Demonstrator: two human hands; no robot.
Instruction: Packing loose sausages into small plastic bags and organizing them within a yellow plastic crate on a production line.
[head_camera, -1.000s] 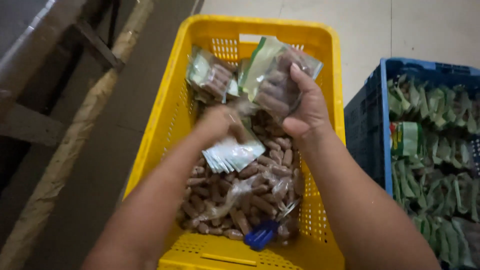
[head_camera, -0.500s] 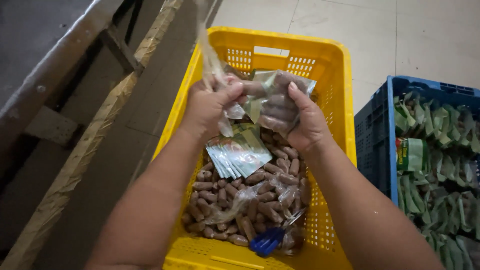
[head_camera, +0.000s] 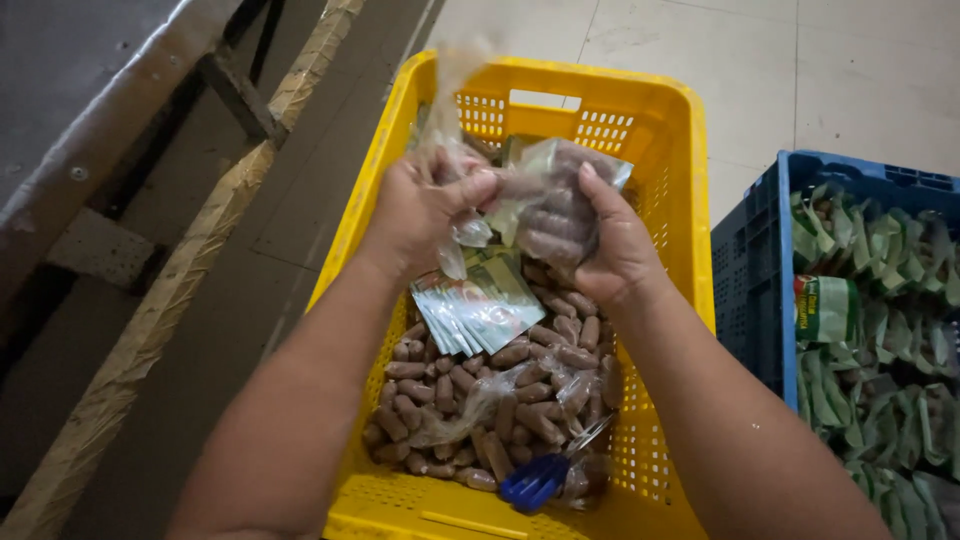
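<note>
Over a yellow plastic crate, my right hand grips a clear plastic bag filled with brown finger-shaped snacks. My left hand pinches the top of an empty-looking clear bag that stands up above it, touching the filled bag. Below my hands lies a fan of small green and white paper labels on a heap of loose brown snacks and torn clear wrap.
Blue-handled scissors lie at the crate's near end. A blue crate of packed green-labelled bags stands to the right. A wooden frame and a grey surface run along the left, on a tiled floor.
My left hand has risen from the labels to the bags and lifted the clear bag upward. My right hand has kept its hold on the filled bag.
</note>
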